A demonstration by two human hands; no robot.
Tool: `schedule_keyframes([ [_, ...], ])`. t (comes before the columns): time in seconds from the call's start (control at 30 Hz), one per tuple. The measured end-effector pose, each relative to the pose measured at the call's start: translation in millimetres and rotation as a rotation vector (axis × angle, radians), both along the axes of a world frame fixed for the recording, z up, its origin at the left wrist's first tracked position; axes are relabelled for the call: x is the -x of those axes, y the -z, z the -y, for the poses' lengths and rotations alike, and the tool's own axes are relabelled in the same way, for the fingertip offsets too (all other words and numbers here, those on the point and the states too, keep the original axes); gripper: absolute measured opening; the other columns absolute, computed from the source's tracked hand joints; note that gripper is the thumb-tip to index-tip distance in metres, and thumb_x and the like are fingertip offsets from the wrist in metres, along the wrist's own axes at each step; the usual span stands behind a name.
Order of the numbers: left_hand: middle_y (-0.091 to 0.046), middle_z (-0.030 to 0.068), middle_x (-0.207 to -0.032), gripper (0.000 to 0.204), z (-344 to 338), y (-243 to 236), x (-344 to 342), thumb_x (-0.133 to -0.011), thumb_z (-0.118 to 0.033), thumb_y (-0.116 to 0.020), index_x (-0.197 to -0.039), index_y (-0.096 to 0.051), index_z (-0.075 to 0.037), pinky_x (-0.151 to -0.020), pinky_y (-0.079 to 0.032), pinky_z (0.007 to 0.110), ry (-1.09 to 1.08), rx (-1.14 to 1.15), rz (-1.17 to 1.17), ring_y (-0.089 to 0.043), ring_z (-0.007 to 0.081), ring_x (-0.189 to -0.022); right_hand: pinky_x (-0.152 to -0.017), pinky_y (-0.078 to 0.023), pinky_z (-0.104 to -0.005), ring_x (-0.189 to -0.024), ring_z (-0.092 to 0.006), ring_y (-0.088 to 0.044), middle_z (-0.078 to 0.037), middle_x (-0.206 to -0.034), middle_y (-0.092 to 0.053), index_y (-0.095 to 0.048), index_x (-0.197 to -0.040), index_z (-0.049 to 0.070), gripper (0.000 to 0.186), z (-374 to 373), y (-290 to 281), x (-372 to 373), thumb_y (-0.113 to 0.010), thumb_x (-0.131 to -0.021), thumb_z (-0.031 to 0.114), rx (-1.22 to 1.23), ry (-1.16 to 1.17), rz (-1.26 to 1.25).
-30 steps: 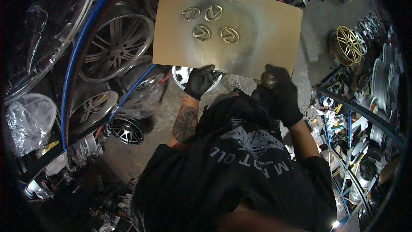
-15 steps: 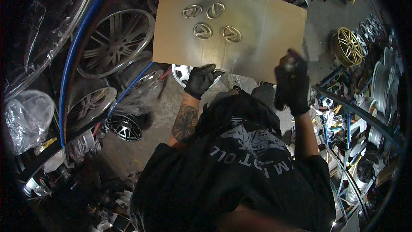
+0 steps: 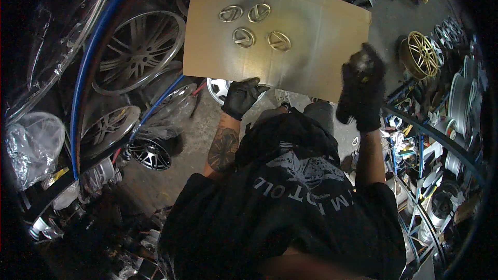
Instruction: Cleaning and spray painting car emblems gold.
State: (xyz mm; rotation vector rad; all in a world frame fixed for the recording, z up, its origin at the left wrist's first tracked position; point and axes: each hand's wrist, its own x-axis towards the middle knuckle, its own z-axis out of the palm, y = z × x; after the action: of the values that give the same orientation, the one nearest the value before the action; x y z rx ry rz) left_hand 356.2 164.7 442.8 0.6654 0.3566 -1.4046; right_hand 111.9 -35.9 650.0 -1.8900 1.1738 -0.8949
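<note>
A brown cardboard sheet [image 3: 327,41] lies across my view, carrying several oval metal emblems [image 3: 243,37] and shaded with a sprayed-looking sheen. My left hand [image 3: 241,98] in a black glove grips its near edge, thumb on top. Off the sheet's right corner, my black-gloved right hand [image 3: 363,93] is closed round what looks like a dark spray can [image 3: 361,63], blurred and mostly hidden by the glove.
Alloy wheels crowd both sides: a large one [image 3: 137,52] at left, a gold one [image 3: 420,52] at right. A wrapped wheel [image 3: 36,150], blue racking tubes [image 3: 96,46] and dark rails [image 3: 436,135] surround me above a concrete floor [image 3: 161,186].
My right hand has risen and moved right with the can, away from the sheet's near edge. The sheet has shifted slightly upward; my left hand still grips it.
</note>
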Motion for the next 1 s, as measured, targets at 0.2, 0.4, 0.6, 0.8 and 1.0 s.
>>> schedule_keyframes([
  [0.2, -0.062, 0.0145, -0.088, 0.021, 3.0, -23.2, 4.1, -0.079, 0.007, -0.055, -0.099, -0.059, 0.012, -0.09, -0.052, 0.043, 0.041, 0.067, 0.105, -0.065, 0.0331, -0.08, -0.079, -0.052, -0.0335, -0.089, -0.0227, -0.065, -0.012, -0.104, -0.063, -0.053, -0.126, 0.013, 0.046, 40.3, -38.6, -15.9, -0.069, -0.083, 0.018, 0.158, -0.031, 0.001],
  [0.4, -0.062, 0.0177, -0.095, 0.021, -4.0, -15.4, 1.7, -0.082, 0.005, -0.057, -0.101, -0.059, 0.012, -0.086, -0.054, 0.04, 0.072, 0.184, 0.067, -0.062, 0.0396, -0.093, -0.064, -0.054, -0.0409, -0.077, -0.0333, -0.065, -0.015, -0.101, -0.06, -0.052, -0.127, 0.019, 0.045, 3.3, -62.7, -34.6, -0.063, -0.084, 0.025, 0.254, -0.447, -0.332],
  [0.6, -0.059, 0.02, -0.1, 0.025, -0.1, -13.2, 7.4, -0.083, 0.001, -0.058, -0.104, -0.054, 0.014, -0.088, -0.052, 0.044, 0.032, 0.133, 0.138, -0.062, 0.0391, -0.093, -0.057, -0.053, -0.0428, -0.068, -0.0351, -0.063, -0.018, -0.105, -0.055, -0.052, -0.128, 0.022, 0.049, -38.1, -88.9, -1.5, -0.063, -0.081, 0.031, 0.1, -0.886, -0.438],
  [0.8, -0.057, 0.0142, -0.088, 0.025, 0.6, -11.1, 8.4, -0.082, 0.002, -0.056, -0.104, -0.052, 0.014, -0.091, -0.052, 0.044, -0.01, 0.209, 0.179, -0.062, 0.0357, -0.093, -0.065, -0.053, -0.0416, -0.082, -0.036, -0.063, -0.018, -0.107, -0.055, -0.052, -0.128, 0.02, 0.049, -15.7, -72.0, 5.3, -0.065, -0.081, 0.029, 0.061, -0.585, -0.56],
  [1.0, -0.057, 0.0118, -0.085, 0.014, 6.2, -21.5, 12.4, -0.082, 0.005, -0.054, -0.096, -0.057, 0.008, -0.091, -0.05, 0.05, -0.031, 0.157, 0.224, -0.062, 0.0261, -0.083, -0.079, -0.051, -0.0349, -0.089, -0.0203, -0.062, -0.011, -0.105, -0.061, -0.049, -0.129, 0.01, 0.054, 29.6, -54.5, 18.4, -0.071, -0.079, 0.009, 0.173, -0.116, -0.206],
])
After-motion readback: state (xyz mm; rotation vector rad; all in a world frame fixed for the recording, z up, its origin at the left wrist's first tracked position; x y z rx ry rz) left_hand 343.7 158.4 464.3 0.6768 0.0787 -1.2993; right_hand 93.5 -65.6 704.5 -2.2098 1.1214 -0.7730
